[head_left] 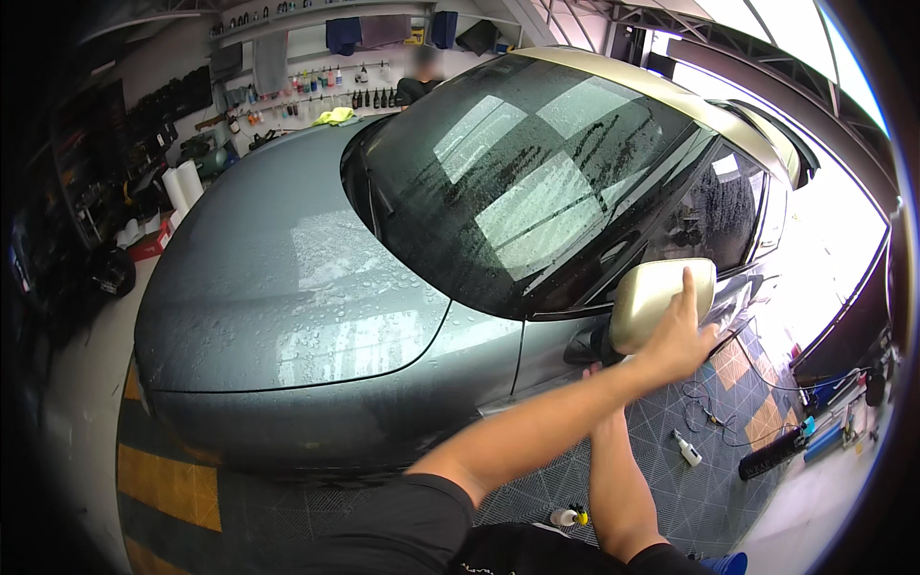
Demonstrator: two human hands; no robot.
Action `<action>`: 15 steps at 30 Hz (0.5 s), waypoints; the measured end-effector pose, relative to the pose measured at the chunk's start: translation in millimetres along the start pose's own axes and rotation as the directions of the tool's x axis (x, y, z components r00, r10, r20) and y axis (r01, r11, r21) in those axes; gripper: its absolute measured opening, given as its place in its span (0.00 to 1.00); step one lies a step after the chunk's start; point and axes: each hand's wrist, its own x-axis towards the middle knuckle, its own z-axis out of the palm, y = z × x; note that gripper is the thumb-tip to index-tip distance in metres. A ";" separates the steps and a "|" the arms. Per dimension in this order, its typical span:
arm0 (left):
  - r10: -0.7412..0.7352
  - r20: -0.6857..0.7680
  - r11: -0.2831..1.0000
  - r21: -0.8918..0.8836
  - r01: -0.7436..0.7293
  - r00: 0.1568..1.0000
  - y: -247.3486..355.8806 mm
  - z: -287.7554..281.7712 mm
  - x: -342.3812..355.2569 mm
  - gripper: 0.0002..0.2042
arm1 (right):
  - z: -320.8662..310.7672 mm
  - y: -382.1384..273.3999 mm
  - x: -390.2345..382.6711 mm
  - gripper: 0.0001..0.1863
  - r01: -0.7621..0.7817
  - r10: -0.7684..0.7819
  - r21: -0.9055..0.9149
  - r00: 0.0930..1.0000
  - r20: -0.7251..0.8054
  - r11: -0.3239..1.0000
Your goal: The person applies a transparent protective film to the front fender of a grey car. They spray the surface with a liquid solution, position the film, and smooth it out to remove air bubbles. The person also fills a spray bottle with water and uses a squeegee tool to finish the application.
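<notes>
A gold side mirror cover [661,292] stands out from the side of a grey car. My left arm reaches across to it. My left hand [678,337] lies at its lower outer side, with one finger stretched up along the cover and the thumb spread apart; nothing shows in its grip. Below the mirror, my right hand [594,369] is mostly hidden behind my left forearm, and only some fingertips show near the dark mirror base [585,347]. Water drops cover the hood [278,278], and streaks of water run over the windshield [517,163].
Beside the car, a white spray bottle [687,448] lies on the tiled floor [561,470] near a loose dark cable [714,419]. Another bottle with a yellow top [569,517] is by my body. A person [419,81] is beyond the hood, near a yellow cloth [334,117].
</notes>
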 end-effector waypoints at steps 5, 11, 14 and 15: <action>0.300 -0.163 0.941 0.213 -0.263 0.940 -20.0 76.9 -32.9 0.46 | 1.4 3.5 7.4 0.13 -0.007 0.009 -0.052 0.999 0.033 0.999; 0.330 -0.178 0.935 0.197 -0.295 0.927 -21.3 90.7 -6.4 0.45 | -6.6 -1.3 12.0 0.15 -0.012 0.015 -0.055 0.998 0.055 0.998; 0.404 -0.043 0.889 0.252 -0.382 0.914 -23.3 96.0 -13.2 0.44 | 1.0 6.6 2.2 0.15 -0.053 0.056 -0.058 0.997 0.052 0.997; 0.444 -0.080 0.868 0.287 -0.406 0.892 -22.9 92.5 -11.1 0.44 | 0.5 6.3 0.7 0.13 -0.065 0.069 -0.052 0.996 0.063 0.997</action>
